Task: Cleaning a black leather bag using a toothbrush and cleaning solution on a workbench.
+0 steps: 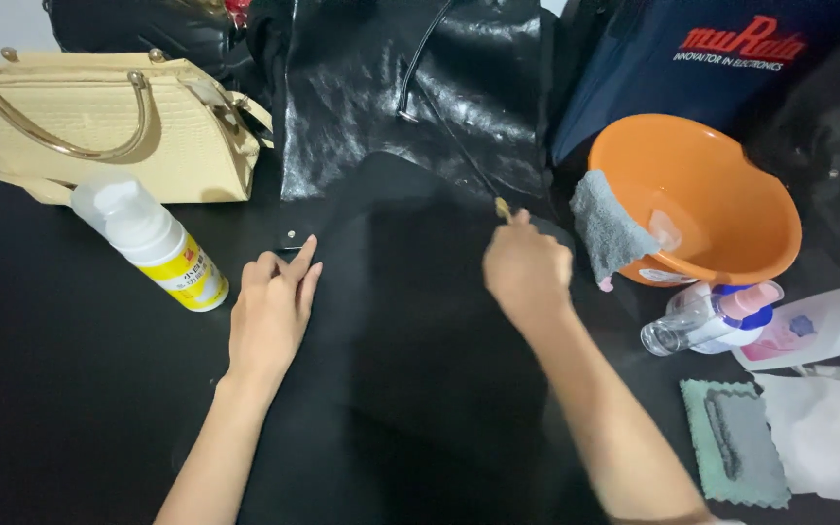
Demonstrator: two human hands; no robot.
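Left hand (pixel 272 309) flat, pinning the black bag (pixel 410 321); right hand (pixel 527 272) clenched, probably gripping a zipper pull (pixel 504 208) at twelve o'clock; next, a steady pull.

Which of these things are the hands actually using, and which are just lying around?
In use:
- black bag, pressed flat by the left hand
- small gold-coloured piece, pinched by the right hand

Lying about:
- cream handbag
- foam bottle
- orange bowl with grey cloth
- spray bottle
- green cloth

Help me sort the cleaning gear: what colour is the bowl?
Orange; the bowl shows best in the head view, with a grey cloth draped over its rim.
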